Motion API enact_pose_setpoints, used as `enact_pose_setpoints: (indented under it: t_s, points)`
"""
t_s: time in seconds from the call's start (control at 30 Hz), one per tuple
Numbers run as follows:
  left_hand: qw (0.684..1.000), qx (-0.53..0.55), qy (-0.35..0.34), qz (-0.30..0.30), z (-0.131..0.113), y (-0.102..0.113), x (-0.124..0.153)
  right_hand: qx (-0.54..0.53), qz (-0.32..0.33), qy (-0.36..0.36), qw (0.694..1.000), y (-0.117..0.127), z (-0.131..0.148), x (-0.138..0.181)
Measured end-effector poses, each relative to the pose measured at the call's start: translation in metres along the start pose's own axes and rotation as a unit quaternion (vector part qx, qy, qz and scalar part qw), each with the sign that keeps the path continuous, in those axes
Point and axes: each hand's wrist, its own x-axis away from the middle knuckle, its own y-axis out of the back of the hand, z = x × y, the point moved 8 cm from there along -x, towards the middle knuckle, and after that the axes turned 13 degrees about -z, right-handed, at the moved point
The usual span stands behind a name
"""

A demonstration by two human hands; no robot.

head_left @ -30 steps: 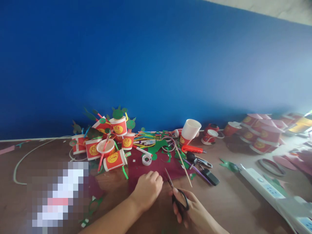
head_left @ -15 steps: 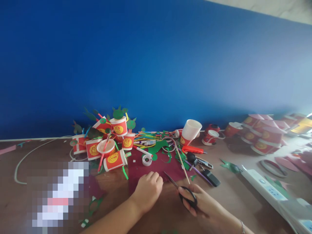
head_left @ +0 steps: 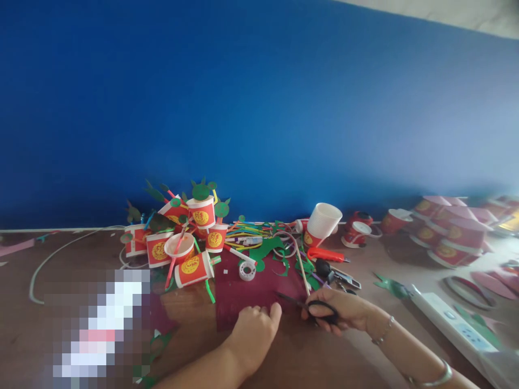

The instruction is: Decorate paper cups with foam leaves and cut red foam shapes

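Observation:
My right hand (head_left: 336,310) grips black-handled scissors (head_left: 320,312), with the blades pointing left over a dark red sheet of paper (head_left: 239,297). Beside it, my left hand (head_left: 257,329) is closed at the sheet's near edge, its fingers curled under; what they hold, if anything, is hidden. A thin pale stick (head_left: 302,266) slants down to my right fingertips, and whether they touch it I cannot tell. On the sheet lie a white tape roll (head_left: 247,271), a white marker with a red end (head_left: 240,254) and green paper scraps (head_left: 265,248).
Red paper cups with green paper animals (head_left: 194,270) are heaped at left. A white cup stack (head_left: 324,220), a red-orange cutter (head_left: 326,254) and keys (head_left: 343,277) lie toward the right. Farther right are a power strip (head_left: 450,319) and pink-topped cups (head_left: 458,237). A blue wall (head_left: 243,108) rises behind.
My right hand has risen a little and turned with the scissors, whose blades lie flatter. My left hand has shifted slightly right and nearer, thumb raised. The view has shifted slightly.

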Motion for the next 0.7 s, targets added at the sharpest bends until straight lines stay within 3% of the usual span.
enact_pose_setpoints:
  t_s: [0.37, 0.7]
  points:
    - [1.0, -0.015, 0.003, -0.01, -0.005, -0.006, -0.002, 0.025, 0.17, 0.021, 0.985, 0.002, 0.02, -0.028]
    - [0.999, -0.02, 0.028, -0.031, -0.006, -0.013, -0.001, 0.128, 0.176, -0.003, 0.976, 0.01, 0.035, -0.028]
